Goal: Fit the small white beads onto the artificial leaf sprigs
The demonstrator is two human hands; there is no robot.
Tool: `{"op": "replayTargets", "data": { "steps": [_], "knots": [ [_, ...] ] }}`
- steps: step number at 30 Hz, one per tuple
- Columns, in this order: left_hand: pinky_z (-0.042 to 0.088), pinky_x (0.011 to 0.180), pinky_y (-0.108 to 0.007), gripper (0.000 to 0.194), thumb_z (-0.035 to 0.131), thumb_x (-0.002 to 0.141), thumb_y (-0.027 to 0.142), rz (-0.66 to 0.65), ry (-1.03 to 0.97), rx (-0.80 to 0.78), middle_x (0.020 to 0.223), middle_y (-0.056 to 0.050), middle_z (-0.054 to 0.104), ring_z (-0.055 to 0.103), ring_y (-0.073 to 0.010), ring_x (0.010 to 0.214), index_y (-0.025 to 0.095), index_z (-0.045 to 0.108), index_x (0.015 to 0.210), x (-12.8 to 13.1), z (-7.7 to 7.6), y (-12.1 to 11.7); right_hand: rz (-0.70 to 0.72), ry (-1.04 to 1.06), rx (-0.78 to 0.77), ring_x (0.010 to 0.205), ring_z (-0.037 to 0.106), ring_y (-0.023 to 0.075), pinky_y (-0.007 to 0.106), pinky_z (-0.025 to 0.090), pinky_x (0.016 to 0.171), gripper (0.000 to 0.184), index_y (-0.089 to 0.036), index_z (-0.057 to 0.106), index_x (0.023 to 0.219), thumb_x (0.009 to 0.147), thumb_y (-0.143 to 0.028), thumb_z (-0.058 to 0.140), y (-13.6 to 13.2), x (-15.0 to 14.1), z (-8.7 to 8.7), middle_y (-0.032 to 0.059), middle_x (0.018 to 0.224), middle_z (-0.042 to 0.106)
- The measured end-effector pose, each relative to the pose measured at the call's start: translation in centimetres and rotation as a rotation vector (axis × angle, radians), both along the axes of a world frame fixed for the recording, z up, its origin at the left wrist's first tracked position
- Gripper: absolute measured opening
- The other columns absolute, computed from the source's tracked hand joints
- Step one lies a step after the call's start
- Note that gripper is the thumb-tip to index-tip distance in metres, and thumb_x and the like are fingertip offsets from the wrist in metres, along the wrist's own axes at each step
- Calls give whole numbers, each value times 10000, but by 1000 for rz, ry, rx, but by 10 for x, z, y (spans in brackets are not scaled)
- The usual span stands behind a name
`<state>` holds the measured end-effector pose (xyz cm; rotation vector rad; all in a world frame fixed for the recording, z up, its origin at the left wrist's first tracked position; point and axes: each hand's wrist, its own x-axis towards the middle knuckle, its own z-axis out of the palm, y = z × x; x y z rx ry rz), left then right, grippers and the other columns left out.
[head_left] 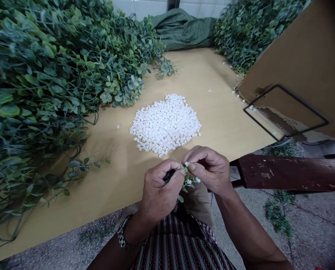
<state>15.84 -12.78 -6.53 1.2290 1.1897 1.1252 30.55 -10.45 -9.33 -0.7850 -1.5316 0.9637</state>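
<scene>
My left hand (163, 187) is closed on a green artificial sprig (181, 198), pinching it between thumb and forefinger near the table's front edge. Thumb and fingers of my right hand (209, 168) pinch a small white plastic flower (187, 164) at a tip of that sprig. A couple more white flowers (197, 180) sit on the sprig lower down, below my fingers. Just beyond both hands lies a heap of small white flowers (166, 123) on the table. Part of the sprig is hidden behind my left hand.
Piled artificial greenery (57, 56) covers the table's left side, and another pile (257, 30) stands at the back right. A green sack (184, 30) lies at the back. At right are a cardboard piece (299, 67), a black wire frame (302, 99) and a dark red bench (291, 172).
</scene>
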Motion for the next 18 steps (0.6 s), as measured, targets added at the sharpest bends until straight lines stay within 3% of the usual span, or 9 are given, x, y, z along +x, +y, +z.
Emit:
{"op": "replayTargets", "data": {
  "steps": [18],
  "knots": [
    [304, 464, -190, 190, 523, 768, 159, 24, 37, 2, 517, 54, 415, 345, -67, 491, 155, 536, 578, 4, -2, -1, -44, -50, 109, 682, 636, 113, 236, 521, 605, 130, -192, 638, 793, 811, -63, 630, 0, 0, -2, 10, 754, 676]
  ]
}}
